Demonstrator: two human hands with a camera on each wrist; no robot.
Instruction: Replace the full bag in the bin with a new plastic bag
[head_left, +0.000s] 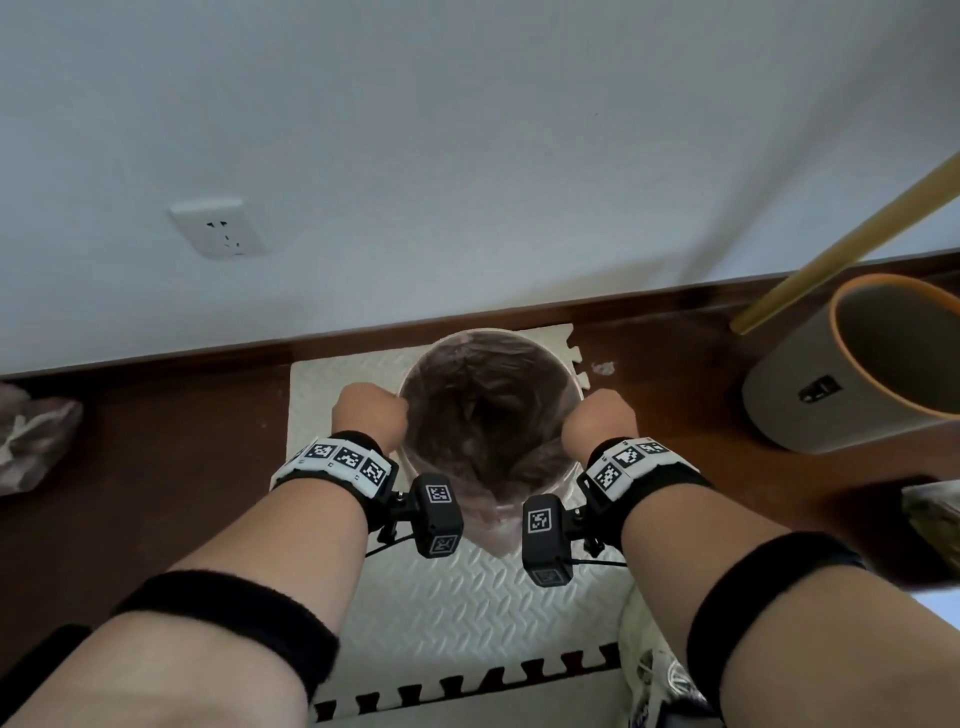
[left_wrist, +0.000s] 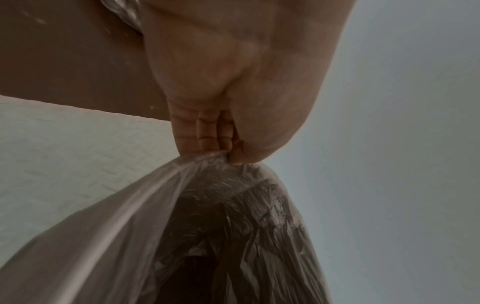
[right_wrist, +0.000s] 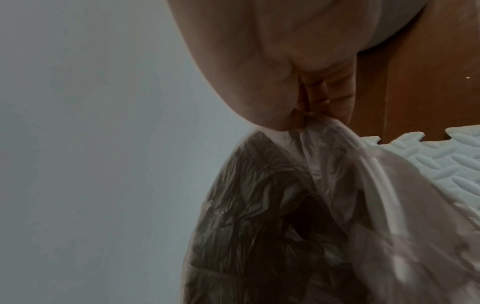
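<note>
A round white bin (head_left: 563, 475) stands on a pale foam mat close to the wall. A thin, see-through, brownish plastic bag (head_left: 488, 410) lines it, crumpled inside and draped over the rim. My left hand (head_left: 371, 415) pinches the bag's edge at the bin's left rim; the left wrist view shows the curled fingers (left_wrist: 205, 133) clamping the gathered plastic bag (left_wrist: 233, 205). My right hand (head_left: 600, 418) pinches the bag's edge at the right rim, and in the right wrist view its fingers (right_wrist: 335, 98) squeeze the bag (right_wrist: 298, 185) at its top.
A larger grey bin with an orange rim (head_left: 852, 374) stands at the right, with a yellow stick (head_left: 831, 254) leaning beside it. A crumpled bag (head_left: 31, 436) lies on the dark wood floor at far left. A wall socket (head_left: 218, 228) is above. The foam mat (head_left: 467, 613) runs toward me.
</note>
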